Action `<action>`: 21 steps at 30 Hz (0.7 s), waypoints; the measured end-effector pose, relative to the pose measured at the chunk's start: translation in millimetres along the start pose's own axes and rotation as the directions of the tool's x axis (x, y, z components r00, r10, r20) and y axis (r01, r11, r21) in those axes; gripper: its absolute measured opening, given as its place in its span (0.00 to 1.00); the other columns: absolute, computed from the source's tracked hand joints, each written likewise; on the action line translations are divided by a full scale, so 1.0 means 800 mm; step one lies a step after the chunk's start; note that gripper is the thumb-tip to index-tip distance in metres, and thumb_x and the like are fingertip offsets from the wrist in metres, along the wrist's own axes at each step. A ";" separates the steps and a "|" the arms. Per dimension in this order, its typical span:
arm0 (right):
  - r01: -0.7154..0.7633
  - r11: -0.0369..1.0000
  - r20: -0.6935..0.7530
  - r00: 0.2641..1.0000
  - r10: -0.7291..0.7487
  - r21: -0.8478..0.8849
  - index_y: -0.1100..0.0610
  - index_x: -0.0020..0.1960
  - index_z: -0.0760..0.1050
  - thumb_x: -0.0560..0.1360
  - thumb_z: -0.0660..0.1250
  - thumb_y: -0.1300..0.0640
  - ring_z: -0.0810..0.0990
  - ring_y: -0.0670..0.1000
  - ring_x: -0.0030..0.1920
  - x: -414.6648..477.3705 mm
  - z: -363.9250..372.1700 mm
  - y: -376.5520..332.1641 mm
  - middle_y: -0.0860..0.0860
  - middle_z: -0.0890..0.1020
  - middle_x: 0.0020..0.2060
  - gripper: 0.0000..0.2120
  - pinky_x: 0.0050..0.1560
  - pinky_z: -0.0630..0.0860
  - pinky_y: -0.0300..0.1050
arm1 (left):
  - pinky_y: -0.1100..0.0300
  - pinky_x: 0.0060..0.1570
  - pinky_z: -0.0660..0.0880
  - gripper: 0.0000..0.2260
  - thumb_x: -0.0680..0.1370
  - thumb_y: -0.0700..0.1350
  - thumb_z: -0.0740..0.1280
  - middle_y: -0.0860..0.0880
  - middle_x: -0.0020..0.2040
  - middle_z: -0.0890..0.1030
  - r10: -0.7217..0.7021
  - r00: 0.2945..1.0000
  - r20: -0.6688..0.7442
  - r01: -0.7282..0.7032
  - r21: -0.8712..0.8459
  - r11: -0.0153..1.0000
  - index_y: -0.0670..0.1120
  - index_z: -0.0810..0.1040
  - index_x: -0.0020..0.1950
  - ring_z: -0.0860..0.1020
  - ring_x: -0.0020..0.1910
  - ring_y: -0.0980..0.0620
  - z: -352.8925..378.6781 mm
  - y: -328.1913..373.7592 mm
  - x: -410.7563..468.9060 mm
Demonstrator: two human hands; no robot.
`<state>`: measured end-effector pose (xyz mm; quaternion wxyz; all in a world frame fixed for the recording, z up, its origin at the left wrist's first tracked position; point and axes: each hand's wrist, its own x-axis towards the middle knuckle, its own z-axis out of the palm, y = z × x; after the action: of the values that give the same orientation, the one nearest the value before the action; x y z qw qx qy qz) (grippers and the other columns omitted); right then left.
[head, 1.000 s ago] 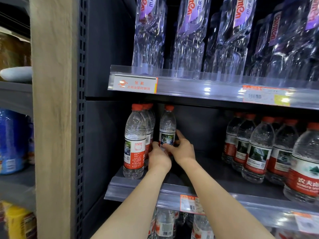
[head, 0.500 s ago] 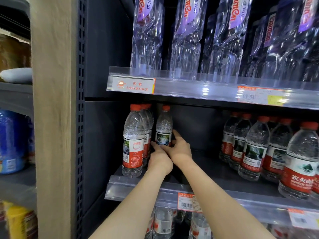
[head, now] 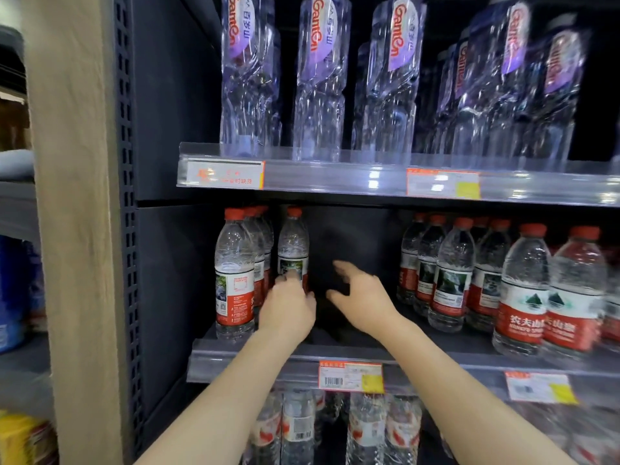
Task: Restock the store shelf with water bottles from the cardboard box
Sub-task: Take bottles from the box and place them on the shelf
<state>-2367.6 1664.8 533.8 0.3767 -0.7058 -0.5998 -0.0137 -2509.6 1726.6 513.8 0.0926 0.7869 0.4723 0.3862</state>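
1. A row of bottles [head: 235, 280] with red caps is standing upright at the left end of the middle shelf [head: 214, 360], running from the front edge toward the back wall.
2. Just beside that row, a single bottle [head: 293, 250] is standing upright, set further back from the front edge.
3. The left hand [head: 288, 310] is reaching in over the front edge. Its fingers [head: 285, 280] are lying close together and touching the single bottle's lower label. Blur is hiding whether they are curling round it.
4. The right hand [head: 364, 297] is hovering over the bare middle stretch of the shelf, apart from the single bottle, its fingers [head: 342, 268] spreading and holding nothing.
5. A cluster of bottles [head: 523, 297] is crowding the shelf's right part, up to the front edge.
6. Tall bottles [head: 318, 78] are standing on the upper shelf [head: 335, 177].
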 end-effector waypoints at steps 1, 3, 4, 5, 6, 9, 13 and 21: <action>0.015 1.000 -0.012 1.000 -0.016 -0.021 0.50 0.81 0.64 0.79 0.71 0.52 0.74 0.52 0.74 -0.013 -0.009 0.005 0.50 0.74 0.75 0.33 0.73 0.73 0.51 | 0.47 0.55 0.80 0.18 0.82 0.49 0.66 0.40 0.64 0.79 0.059 0.998 0.006 -0.059 0.020 0.998 0.42 0.71 0.70 0.80 0.61 0.39 -0.004 0.002 -0.010; 0.032 0.997 -0.033 0.999 -0.034 -0.074 0.49 0.81 0.65 0.80 0.70 0.53 0.75 0.52 0.73 -0.041 -0.026 0.013 0.49 0.75 0.75 0.31 0.71 0.74 0.50 | 0.48 0.57 0.78 0.19 0.83 0.51 0.64 0.43 0.66 0.78 0.147 0.989 0.029 -0.148 0.050 0.988 0.45 0.71 0.72 0.80 0.62 0.41 -0.012 0.005 -0.032; 0.036 0.994 -0.038 0.998 -0.040 -0.106 0.48 0.81 0.65 0.80 0.70 0.52 0.77 0.52 0.71 -0.055 -0.034 0.015 0.48 0.76 0.74 0.30 0.70 0.75 0.50 | 0.48 0.59 0.78 0.20 0.83 0.51 0.64 0.43 0.68 0.77 0.179 0.983 0.040 -0.181 0.054 0.982 0.47 0.71 0.73 0.79 0.64 0.41 -0.015 0.007 -0.044; 0.038 0.991 -0.037 0.998 -0.043 -0.131 0.48 0.81 0.65 0.81 0.69 0.53 0.79 0.52 0.69 -0.071 -0.042 0.017 0.48 0.76 0.74 0.30 0.66 0.76 0.48 | 0.48 0.61 0.77 0.21 0.83 0.51 0.64 0.44 0.70 0.77 0.209 0.976 0.053 -0.212 0.062 0.975 0.48 0.70 0.75 0.78 0.65 0.42 -0.017 0.008 -0.055; 0.038 0.988 -0.030 0.999 -0.043 -0.151 0.48 0.81 0.64 0.82 0.67 0.53 0.80 0.53 0.65 -0.087 -0.048 0.019 0.48 0.76 0.73 0.29 0.60 0.77 0.46 | 0.48 0.63 0.76 0.22 0.83 0.51 0.64 0.44 0.71 0.76 0.240 0.968 0.068 -0.245 0.082 0.966 0.48 0.70 0.76 0.78 0.67 0.42 -0.019 0.009 -0.067; 0.029 0.979 -0.022 0.999 -0.034 -0.201 0.47 0.83 0.61 0.84 0.63 0.56 0.81 0.57 0.61 -0.133 -0.062 0.030 0.49 0.77 0.73 0.29 0.49 0.69 0.41 | 0.48 0.67 0.73 0.25 0.82 0.52 0.64 0.46 0.73 0.76 0.310 0.945 0.101 -0.322 0.134 0.937 0.49 0.69 0.79 0.76 0.69 0.43 -0.019 0.012 -0.099; 0.036 0.972 -0.034 0.998 -0.045 -0.234 0.47 0.83 0.59 0.82 0.63 0.61 0.79 0.50 0.67 -0.182 -0.072 0.048 0.46 0.64 0.81 0.32 0.57 0.71 0.40 | 0.47 0.67 0.72 0.23 0.80 0.50 0.65 0.43 0.72 0.77 0.491 0.869 0.067 -0.494 0.193 0.848 0.45 0.74 0.75 0.76 0.68 0.41 -0.004 0.026 -0.142; -0.142 0.966 0.144 0.974 0.175 -0.214 0.49 0.83 0.59 0.81 0.64 0.62 0.77 0.59 0.68 -0.222 -0.094 0.060 0.46 0.65 0.81 0.32 0.51 0.63 0.35 | 0.46 0.44 0.81 0.20 0.75 0.47 0.62 0.40 0.57 0.82 0.538 0.813 0.224 -0.582 0.257 0.772 0.41 0.80 0.63 0.80 0.49 0.37 -0.006 0.036 -0.180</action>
<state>-2343.7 1474.8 479.3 0.2532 -0.7851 -0.5652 0.0130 -2530.7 1593.0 457.0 -0.1209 0.9207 0.2637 0.2610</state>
